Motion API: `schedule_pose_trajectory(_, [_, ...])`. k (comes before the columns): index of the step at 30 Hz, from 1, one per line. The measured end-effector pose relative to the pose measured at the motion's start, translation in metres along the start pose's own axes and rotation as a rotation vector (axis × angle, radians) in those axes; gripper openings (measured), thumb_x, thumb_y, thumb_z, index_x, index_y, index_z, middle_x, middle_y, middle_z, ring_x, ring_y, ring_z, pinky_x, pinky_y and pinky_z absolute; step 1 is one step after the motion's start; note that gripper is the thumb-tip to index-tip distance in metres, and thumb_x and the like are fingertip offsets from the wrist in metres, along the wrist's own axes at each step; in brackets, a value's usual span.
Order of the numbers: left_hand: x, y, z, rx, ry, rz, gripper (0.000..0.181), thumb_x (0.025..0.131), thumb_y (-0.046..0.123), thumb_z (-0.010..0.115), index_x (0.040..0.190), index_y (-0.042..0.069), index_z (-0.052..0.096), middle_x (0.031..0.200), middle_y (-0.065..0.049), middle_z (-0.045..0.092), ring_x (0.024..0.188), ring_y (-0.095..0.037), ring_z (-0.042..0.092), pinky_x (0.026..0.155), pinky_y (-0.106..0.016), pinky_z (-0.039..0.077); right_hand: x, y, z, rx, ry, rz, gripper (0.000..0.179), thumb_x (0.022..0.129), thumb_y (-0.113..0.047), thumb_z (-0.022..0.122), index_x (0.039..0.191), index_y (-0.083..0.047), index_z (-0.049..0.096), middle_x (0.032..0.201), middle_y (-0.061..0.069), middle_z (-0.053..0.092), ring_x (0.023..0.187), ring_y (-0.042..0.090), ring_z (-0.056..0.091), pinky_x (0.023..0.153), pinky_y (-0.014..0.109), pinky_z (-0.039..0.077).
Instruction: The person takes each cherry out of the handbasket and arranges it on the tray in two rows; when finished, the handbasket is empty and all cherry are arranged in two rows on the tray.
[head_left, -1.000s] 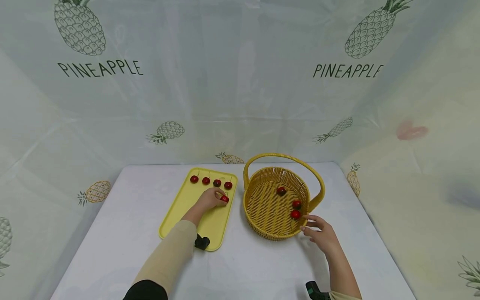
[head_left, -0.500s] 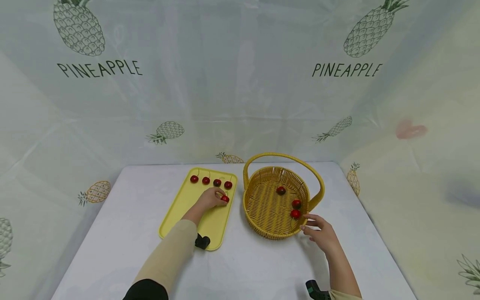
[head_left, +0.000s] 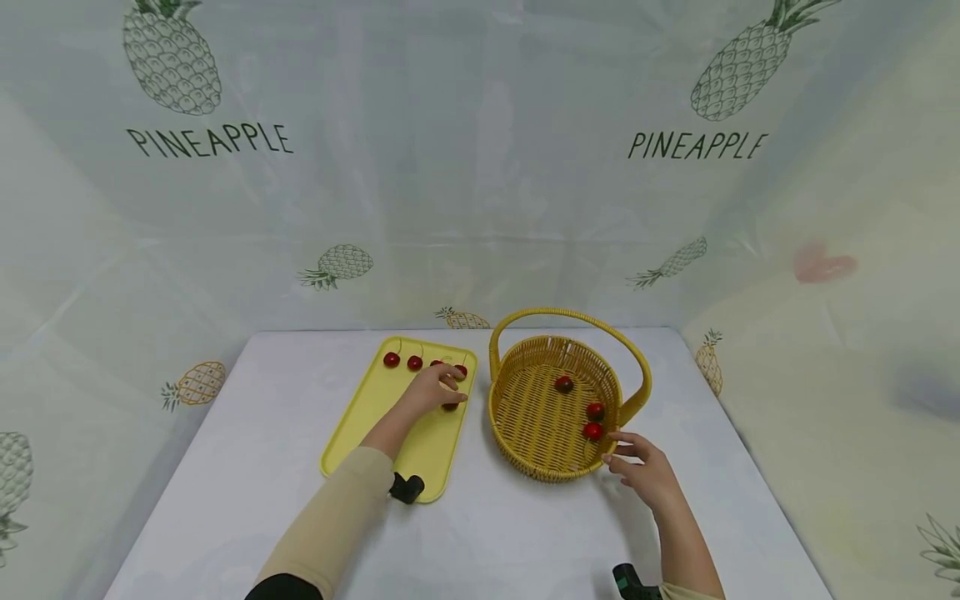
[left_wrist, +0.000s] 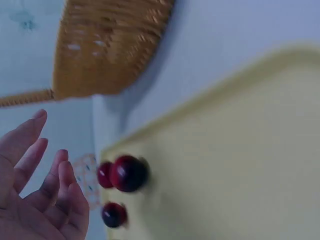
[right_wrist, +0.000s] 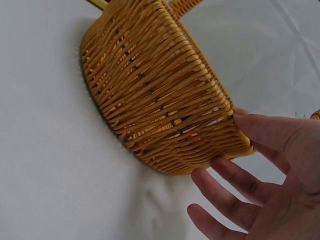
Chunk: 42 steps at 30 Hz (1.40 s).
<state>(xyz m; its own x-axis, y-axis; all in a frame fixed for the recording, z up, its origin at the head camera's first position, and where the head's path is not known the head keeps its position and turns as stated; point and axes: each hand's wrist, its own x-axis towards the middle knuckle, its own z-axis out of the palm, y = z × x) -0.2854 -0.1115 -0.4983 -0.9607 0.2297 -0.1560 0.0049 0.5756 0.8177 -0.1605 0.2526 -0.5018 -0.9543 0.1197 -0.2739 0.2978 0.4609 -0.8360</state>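
Pinching basket (head_left: 536, 417), hovering above cherries (left_wrist: 129, 173), right (head_left: 647, 477) and left hands (head_left: 429, 392)

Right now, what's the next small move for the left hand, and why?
I'd move the left hand toward the basket: that hand holds nothing, a cherry lies near it on the tray, and three cherries sit in the basket, which the right hand holds.
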Motion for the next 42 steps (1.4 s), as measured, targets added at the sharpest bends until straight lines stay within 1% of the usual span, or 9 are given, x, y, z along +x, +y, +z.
schedule_pose_trajectory(3, [-0.006, 0.017, 0.007, -0.004, -0.03, 0.078, 0.037, 0.084, 0.015, 0.079, 0.117, 0.005, 0.066, 0.092, -0.003, 0.062, 0.081, -0.02, 0.058, 0.071, -0.035, 0.048, -0.001, -0.001, 0.0, 0.001, 0.001, -0.005, 0.047, 0.091, -0.019, 0.07, 0.133, -0.003, 0.055, 0.121, 0.023, 0.058, 0.091, 0.025, 0.066, 0.078, 0.043, 0.055])
schedule_pose_trajectory(6, [-0.013, 0.035, 0.013, -0.024, -0.074, 0.131, 0.036, 0.084, 0.014, 0.078, 0.117, 0.005, 0.066, 0.092, -0.004, 0.062, 0.078, -0.018, 0.058, 0.065, -0.032, 0.048, -0.001, -0.002, 0.0, 0.007, 0.003, -0.004, 0.046, 0.091, -0.018, 0.069, 0.132, -0.003, 0.055, 0.121, 0.023, 0.058, 0.09, 0.025, 0.066, 0.078, 0.043, 0.055])
schedule_pose_trajectory(10, [-0.018, 0.055, 0.024, -0.046, -0.122, 0.168, 0.033, 0.085, 0.014, 0.078, 0.115, 0.008, 0.067, 0.094, -0.008, 0.063, 0.077, -0.017, 0.058, 0.063, -0.03, 0.047, -0.002, -0.003, 0.0, 0.012, 0.002, -0.006, 0.045, 0.091, -0.017, 0.068, 0.132, -0.003, 0.055, 0.121, 0.023, 0.058, 0.091, 0.025, 0.067, 0.078, 0.043, 0.055])
schedule_pose_trajectory(14, [-0.017, 0.07, 0.034, -0.02, -0.146, 0.212, 0.033, 0.084, 0.015, 0.078, 0.116, 0.011, 0.068, 0.097, -0.008, 0.063, 0.082, -0.017, 0.058, 0.065, -0.029, 0.047, -0.002, -0.004, 0.0, 0.013, 0.001, -0.012, 0.045, 0.092, -0.017, 0.068, 0.132, -0.002, 0.055, 0.122, 0.024, 0.057, 0.091, 0.026, 0.067, 0.078, 0.044, 0.055])
schedule_pose_trajectory(19, [-0.009, 0.084, 0.047, 0.012, -0.186, 0.255, 0.038, 0.084, 0.015, 0.079, 0.119, 0.009, 0.067, 0.104, -0.013, 0.065, 0.091, -0.019, 0.059, 0.072, -0.03, 0.049, -0.002, -0.004, 0.0, 0.011, 0.002, -0.009, 0.046, 0.092, -0.017, 0.068, 0.133, -0.002, 0.055, 0.122, 0.024, 0.058, 0.091, 0.026, 0.067, 0.078, 0.044, 0.054])
schedule_pose_trajectory(27, [0.007, 0.103, 0.069, 0.04, -0.235, 0.233, 0.039, 0.084, 0.02, 0.08, 0.12, 0.013, 0.067, 0.096, 0.0, 0.064, 0.085, -0.012, 0.058, 0.072, -0.028, 0.049, -0.002, -0.002, -0.001, -0.008, -0.003, -0.009, 0.047, 0.092, -0.019, 0.069, 0.133, -0.002, 0.054, 0.122, 0.023, 0.058, 0.091, 0.025, 0.067, 0.079, 0.044, 0.055])
schedule_pose_trajectory(33, [0.019, 0.114, 0.08, 0.035, -0.233, 0.196, 0.034, 0.084, 0.022, 0.079, 0.117, 0.016, 0.069, 0.097, -0.002, 0.063, 0.084, -0.013, 0.058, 0.071, -0.028, 0.049, -0.003, 0.0, -0.001, -0.011, 0.0, -0.003, 0.046, 0.092, -0.018, 0.069, 0.133, -0.003, 0.054, 0.121, 0.023, 0.058, 0.091, 0.026, 0.067, 0.08, 0.045, 0.054])
schedule_pose_trajectory(36, [0.028, 0.115, 0.085, 0.029, -0.228, 0.182, 0.034, 0.084, 0.022, 0.079, 0.116, 0.016, 0.069, 0.099, -0.004, 0.064, 0.085, -0.013, 0.058, 0.072, -0.029, 0.049, -0.003, 0.0, -0.001, -0.012, 0.001, -0.002, 0.046, 0.092, -0.018, 0.069, 0.133, -0.002, 0.055, 0.121, 0.023, 0.058, 0.091, 0.026, 0.067, 0.08, 0.045, 0.055])
schedule_pose_trajectory(42, [0.042, 0.115, 0.094, 0.032, -0.225, 0.138, 0.04, 0.085, 0.019, 0.078, 0.122, 0.011, 0.067, 0.098, -0.003, 0.063, 0.084, -0.015, 0.058, 0.071, -0.03, 0.05, -0.004, -0.001, 0.0, -0.006, -0.003, -0.002, 0.047, 0.091, -0.018, 0.069, 0.133, -0.002, 0.055, 0.122, 0.023, 0.058, 0.092, 0.026, 0.067, 0.079, 0.044, 0.055])
